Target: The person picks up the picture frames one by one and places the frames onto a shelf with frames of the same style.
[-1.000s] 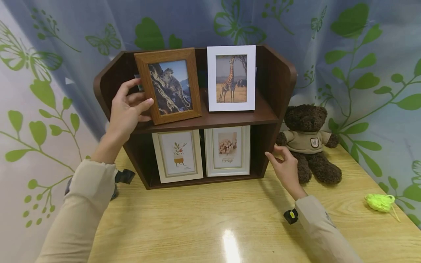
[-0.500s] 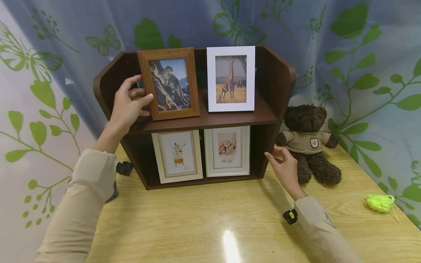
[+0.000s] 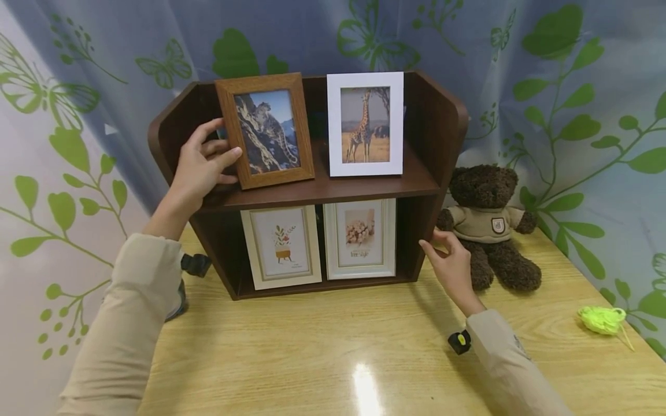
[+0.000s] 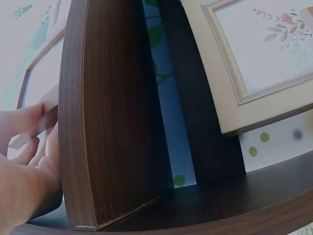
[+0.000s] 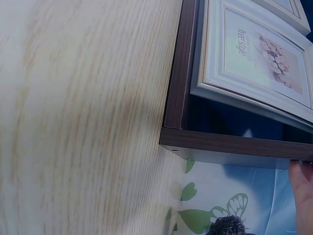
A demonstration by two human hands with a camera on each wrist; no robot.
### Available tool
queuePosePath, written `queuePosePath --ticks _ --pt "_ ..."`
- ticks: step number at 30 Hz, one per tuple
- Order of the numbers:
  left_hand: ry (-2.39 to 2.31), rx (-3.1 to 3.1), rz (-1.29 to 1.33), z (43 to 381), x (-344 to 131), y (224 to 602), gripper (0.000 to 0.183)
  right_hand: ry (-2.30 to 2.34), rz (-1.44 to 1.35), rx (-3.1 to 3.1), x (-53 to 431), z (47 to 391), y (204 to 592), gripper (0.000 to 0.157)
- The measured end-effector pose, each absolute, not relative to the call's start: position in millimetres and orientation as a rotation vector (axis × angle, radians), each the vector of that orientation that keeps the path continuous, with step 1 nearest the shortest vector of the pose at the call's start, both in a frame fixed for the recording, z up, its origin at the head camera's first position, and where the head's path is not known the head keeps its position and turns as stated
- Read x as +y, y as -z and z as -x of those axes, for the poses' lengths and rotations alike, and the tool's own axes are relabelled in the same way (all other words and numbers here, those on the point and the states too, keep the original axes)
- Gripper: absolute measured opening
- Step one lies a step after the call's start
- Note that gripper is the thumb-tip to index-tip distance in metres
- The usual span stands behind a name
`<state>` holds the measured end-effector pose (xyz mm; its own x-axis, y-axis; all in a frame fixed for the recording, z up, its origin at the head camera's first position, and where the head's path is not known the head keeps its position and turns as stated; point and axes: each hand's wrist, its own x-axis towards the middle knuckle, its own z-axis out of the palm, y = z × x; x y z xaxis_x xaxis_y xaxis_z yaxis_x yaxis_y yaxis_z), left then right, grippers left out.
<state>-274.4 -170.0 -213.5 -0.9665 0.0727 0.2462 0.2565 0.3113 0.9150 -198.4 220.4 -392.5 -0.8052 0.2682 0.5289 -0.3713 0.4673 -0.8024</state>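
My left hand (image 3: pixel 198 167) holds a brown wooden picture frame (image 3: pixel 227 130) by its left edge, thumb in front and fingers toward the back. The frame shows a leopard on a rock and leans slightly on the upper tier of a dark brown two-tier shelf (image 3: pixel 380 188). In the left wrist view, the left hand (image 4: pixel 29 166) and frame are partly hidden by the shelf's side panel (image 4: pixel 117 122). My right hand (image 3: pixel 452 268) grips the shelf's right side panel at its front edge. Only part of this hand (image 5: pixel 304 196) shows in the right wrist view.
A white frame with a giraffe picture (image 3: pixel 366 169) stands on the upper tier's right. Below stand a cream plant-picture frame (image 3: pixel 285 283) and a white flower-picture frame (image 3: pixel 361 273). A brown teddy bear (image 3: pixel 484 225) and yellow-green yarn (image 3: pixel 602 320) lie to the right on the wooden table (image 3: pixel 312 352).
The leopard frame has moved up and slightly back on the upper tier, with my left hand still holding it. My right hand has stayed at the shelf's side.
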Motion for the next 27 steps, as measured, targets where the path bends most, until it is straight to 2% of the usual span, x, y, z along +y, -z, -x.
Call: queuePosePath --ticks 27 --pt "1.601 -2.556 0.298 281.7 -168.5 209.8 0.063 -1.361 -0.082 -2.113 225.4 205.0 401.5 0.022"
